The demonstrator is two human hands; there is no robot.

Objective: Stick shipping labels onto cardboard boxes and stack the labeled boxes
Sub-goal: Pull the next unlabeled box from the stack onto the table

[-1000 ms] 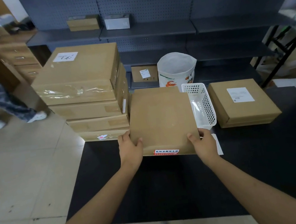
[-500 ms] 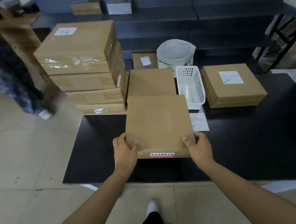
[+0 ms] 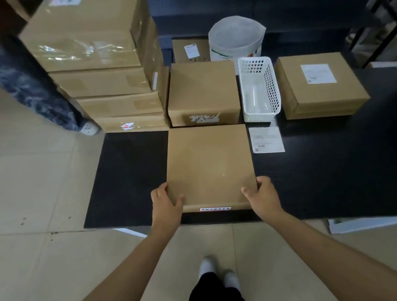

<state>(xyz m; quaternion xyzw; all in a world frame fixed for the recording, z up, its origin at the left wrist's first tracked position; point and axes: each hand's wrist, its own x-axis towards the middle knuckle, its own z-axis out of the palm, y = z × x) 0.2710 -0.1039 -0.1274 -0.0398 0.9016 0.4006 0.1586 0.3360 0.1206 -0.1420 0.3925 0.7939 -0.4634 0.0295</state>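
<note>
Fingers (image 3: 159,195) of our left hand (image 3: 166,210) wrap the near-left corner of the flat cardboard box (image 3: 209,166), thumb lying on top, other fingers curled round the side edge. Our right hand (image 3: 262,196) does the same at the near-right corner, thumb on the top face. Both hands are closed on the box w/ it between them; its near edge w/ a red-and-white sticker (image 3: 214,209) sits between our wrists. Can't tell if the box rests on the black mat (image 3: 129,176) or is just above it. Top face is bare, no label. A loose shipping label (image 3: 266,139) lies on the mat just right of the box's far corner, apart from our fingers. Beyond the box sits another plain box (image 3: 203,93), touching or nearly so. A white basket (image 3: 259,89) is right of that, then a labeled box (image 3: 321,84). At far left is a stack of boxes (image 3: 107,63), top one labeled.
</note>
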